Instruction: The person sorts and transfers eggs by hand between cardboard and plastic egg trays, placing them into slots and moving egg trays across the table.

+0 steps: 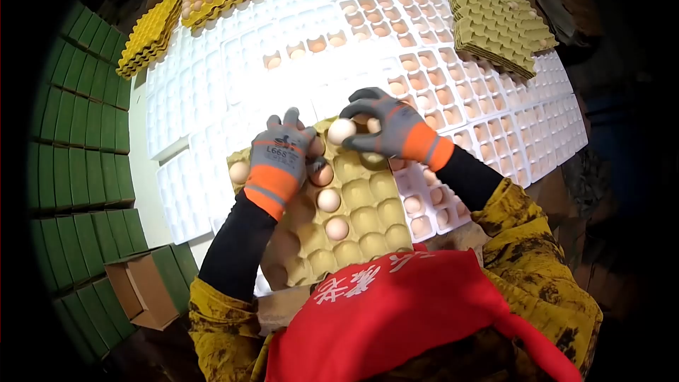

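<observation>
A yellowish pulp egg tray (373, 216) lies before me, with several eggs in its cups. My right hand (385, 126), in a grey and orange glove, pinches a pale egg (341, 131) between thumb and fingers above the tray's far edge. Another egg (373, 125) shows partly behind those fingers. My left hand (281, 150), gloved alike, curls over the tray with a partly hidden egg (317, 146) between its fingers and thumb. Just under the left thumb is a brown egg (322, 175). Two more eggs sit nearer me, and a lone egg (239, 172) rests left of the wrist.
White plastic egg trays (495, 131) cover the table, many on the right filled with eggs. Stacked pulp trays (498, 28) stand at the far right, yellow trays (150, 34) at the far left. Green cartons (78, 120) are piled on the left, beside an open brown box (141, 290).
</observation>
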{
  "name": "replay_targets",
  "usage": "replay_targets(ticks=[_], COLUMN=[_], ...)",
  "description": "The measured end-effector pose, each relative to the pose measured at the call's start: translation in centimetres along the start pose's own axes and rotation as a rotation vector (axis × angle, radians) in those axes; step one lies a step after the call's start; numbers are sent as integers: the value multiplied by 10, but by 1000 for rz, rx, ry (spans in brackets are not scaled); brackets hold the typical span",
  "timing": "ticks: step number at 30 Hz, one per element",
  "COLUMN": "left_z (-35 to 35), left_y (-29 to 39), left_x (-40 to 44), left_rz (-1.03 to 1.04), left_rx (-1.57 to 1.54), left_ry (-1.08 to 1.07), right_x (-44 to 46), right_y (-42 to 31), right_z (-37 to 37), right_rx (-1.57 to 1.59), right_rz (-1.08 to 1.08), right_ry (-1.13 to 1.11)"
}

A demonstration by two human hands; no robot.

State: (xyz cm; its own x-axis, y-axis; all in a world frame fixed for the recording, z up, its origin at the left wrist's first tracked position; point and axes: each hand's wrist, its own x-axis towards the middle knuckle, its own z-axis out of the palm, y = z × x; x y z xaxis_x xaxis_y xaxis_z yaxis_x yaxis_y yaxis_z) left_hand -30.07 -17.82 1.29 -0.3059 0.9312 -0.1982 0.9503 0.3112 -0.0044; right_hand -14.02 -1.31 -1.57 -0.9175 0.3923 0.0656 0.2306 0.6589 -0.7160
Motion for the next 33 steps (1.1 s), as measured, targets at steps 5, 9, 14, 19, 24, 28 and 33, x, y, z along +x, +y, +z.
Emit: replay_targets(ticks=[5,9,14,19,24,28,33], left_z=[-6,-28,22,87,106,114,157], left_y=[-7,-48,-70,-76,-91,-116,-147], left_x=[11,29,172,239,229,226,203], left_rz=[125,74,-93,-96,45,-48,3], left_rx=[34,-523,-523,-223,-25,-616,-396], left_ry=[-41,144,366,172,215,466,309], right_x=[37,88,160,173,162,162,143], right_y=[64,131,150,188,203,235,233], right_z=[-39,-30,17,18,-2,-1,7], right_rx=[543,228,-398,48,584,65,-206], right_rz=[410,201,244,186,437,-25,-77], right_ry=[101,248,180,377,318,604,544])
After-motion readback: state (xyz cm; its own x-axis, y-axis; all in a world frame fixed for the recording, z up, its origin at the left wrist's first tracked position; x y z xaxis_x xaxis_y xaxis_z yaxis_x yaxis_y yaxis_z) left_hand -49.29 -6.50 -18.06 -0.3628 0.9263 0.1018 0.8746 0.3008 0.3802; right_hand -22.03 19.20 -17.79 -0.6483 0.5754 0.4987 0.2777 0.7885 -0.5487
